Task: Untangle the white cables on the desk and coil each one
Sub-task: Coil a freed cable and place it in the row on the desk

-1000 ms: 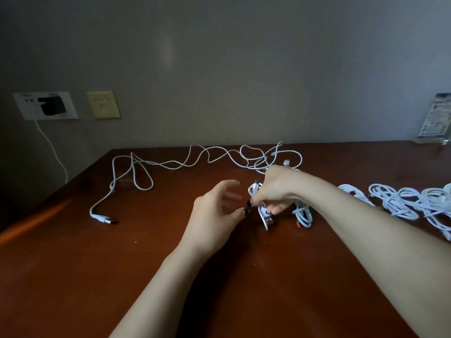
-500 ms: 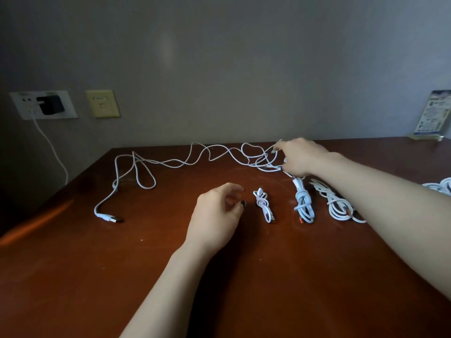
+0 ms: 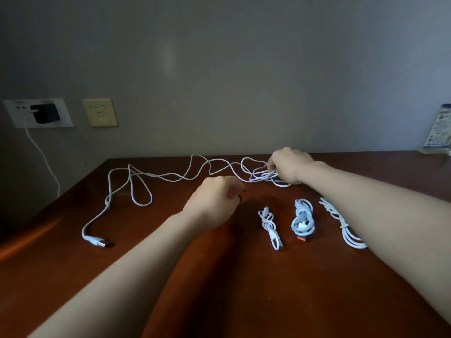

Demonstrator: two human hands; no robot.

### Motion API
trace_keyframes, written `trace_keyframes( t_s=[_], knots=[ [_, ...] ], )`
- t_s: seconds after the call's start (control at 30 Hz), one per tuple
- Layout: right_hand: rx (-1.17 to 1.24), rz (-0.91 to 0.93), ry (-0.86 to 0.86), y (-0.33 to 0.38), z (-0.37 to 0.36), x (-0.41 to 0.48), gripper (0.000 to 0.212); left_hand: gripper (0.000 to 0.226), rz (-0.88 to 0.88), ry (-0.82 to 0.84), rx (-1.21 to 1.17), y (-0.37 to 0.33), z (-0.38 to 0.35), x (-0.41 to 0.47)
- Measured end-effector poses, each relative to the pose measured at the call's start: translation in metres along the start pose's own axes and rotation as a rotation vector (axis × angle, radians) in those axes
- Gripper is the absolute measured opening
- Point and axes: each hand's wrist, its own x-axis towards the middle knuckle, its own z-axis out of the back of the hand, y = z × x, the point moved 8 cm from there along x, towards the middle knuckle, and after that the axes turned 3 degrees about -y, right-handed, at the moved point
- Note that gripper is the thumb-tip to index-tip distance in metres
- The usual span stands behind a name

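Leaving the small coil on the desk, the right hand has gone to 1 o'clock and now grips the knotted loops of the long white cable; the left hand, loosely curled and empty, has followed. Pulling hard may tighten the knot, or whip the plug off the near 9 o'clock edge. Bare wood at 6 o'clock gives room for coiling.

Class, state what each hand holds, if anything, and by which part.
The right hand grips the long white cable at its tangled loops. The left hand, fingers loosely curled, holds nothing visible.
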Motion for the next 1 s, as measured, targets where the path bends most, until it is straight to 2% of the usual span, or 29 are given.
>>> trace_keyframes(
  t_s=[0.07, 0.2, 0.27, 0.33, 0.37, 0.47, 0.57, 0.7, 0.8, 1.0],
  knots=[
    [0.011, 0.043, -0.086, 0.004, 0.02, 0.004, 0.035, 0.035, 0.062, 0.057, -0.098, 0.001, -0.002, 0.014],
    [0.095, 0.177, -0.23, 0.024, 0.06, 0.005, 0.031, 0.028, 0.416, 0.16, -0.813, 0.0, -0.012, 0.024],
    [0.169, 0.264, -0.27, 0.038, 0.075, 0.004, 0.03, 0.037, 0.497, 0.146, -1.102, -0.001, -0.01, 0.033],
    [0.239, 0.333, -0.29, 0.053, 0.085, 0.003, 0.03, 0.046, 0.538, 0.093, -1.26, 0.003, -0.002, 0.042],
    [0.277, 0.366, -0.307, 0.062, 0.09, 0.002, 0.03, 0.043, 0.551, 0.046, -1.29, 0.005, 0.004, 0.046],
    [0.417, 0.458, -0.366, 0.085, 0.105, 0.0, 0.029, 0.024, 0.559, -0.15, -1.275, 0.012, 0.034, 0.049],
    [0.486, 0.486, -0.381, 0.104, 0.117, -0.003, 0.034, 0.022, 0.499, -0.297, -1.177, 0.016, 0.074, 0.045],
    [0.533, 0.554, -0.351, 0.129, 0.138, -0.02, 0.044, 0.021, 0.413, -0.34, -0.958, 0.021, 0.126, 0.027],
    [0.588, 0.612, -0.326, 0.146, 0.157, -0.037, 0.053, 0.019, 0.423, -0.421, -0.9, 0.031, 0.163, 0.004],
    [0.607, 0.685, -0.298, 0.179, 0.185, -0.066, 0.051, 0.019, 0.423, -0.571, -0.712, 0.032, 0.232, -0.052]
  ],
)
